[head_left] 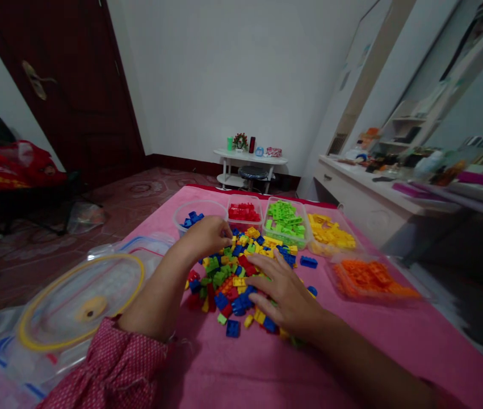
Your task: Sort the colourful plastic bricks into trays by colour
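Note:
A mixed pile of toy building bricks (228, 278) in blue, red, yellow, green and orange lies on the pink cloth. My left hand (208, 234) is over the pile's far left side, close to the round tub (178, 216) of blue bricks. Its fingers are curled down and pressed together; whatever they hold is hidden. On the right side of the pile rests my right hand (284, 292), fingers spread and touching the bricks, with part of the heap covered by the palm. Single blue bricks (232, 328) lie at the near edge.
Behind the pile stand clear boxes of red bricks (244, 212), green bricks (286, 218) and yellow bricks (330, 230). A box of orange bricks (369, 277) sits at the right. Clear lids (79, 301) are stacked at the left. A white dresser (369, 196) stands beyond, right.

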The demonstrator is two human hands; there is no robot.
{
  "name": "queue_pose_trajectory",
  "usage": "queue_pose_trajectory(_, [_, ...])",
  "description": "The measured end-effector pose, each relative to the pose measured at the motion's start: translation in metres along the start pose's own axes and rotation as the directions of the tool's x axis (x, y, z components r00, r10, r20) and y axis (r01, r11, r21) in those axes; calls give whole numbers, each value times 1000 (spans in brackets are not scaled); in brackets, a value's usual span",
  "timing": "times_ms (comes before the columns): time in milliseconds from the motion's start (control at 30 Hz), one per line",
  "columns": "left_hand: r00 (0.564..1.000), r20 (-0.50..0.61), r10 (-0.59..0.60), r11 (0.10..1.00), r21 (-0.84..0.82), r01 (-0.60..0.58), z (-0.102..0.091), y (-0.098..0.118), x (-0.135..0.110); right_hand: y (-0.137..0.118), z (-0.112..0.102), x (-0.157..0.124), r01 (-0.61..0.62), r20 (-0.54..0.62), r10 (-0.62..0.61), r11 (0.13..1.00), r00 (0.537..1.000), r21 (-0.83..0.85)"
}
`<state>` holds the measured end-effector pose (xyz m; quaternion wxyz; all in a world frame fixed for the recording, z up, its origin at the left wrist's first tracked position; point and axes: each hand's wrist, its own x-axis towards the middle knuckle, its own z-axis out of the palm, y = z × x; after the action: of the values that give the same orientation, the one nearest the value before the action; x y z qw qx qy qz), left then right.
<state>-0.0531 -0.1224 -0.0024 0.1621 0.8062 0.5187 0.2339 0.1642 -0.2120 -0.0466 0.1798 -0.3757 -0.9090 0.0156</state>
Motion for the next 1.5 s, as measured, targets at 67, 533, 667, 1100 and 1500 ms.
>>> queue_pose_trajectory(67, [996,59,-60,991,121,53,-3,3,-5,6,-2,13,-69,-55,71,997,996,26])
queue_pose_trajectory(533, [955,222,-199,948,289,130,6,6,-8,-42,24,61,-141,119,137,990,983,26])
queue_pose_trajectory(667, [960,197,-201,947,291,138,6,5,-7,-44,25,65,-176,161,177,984,971,-22])
queue_pose_trajectory(1100, [961,252,-113,886,-412,212,10,19,3,-2,14,59,-366,-190,505,793,842,487])
queue_pose_trajectory(1500, [986,164,-15,798,-593,110,33,36,6,19,-12,55,-276,-43,500,546,865,791])
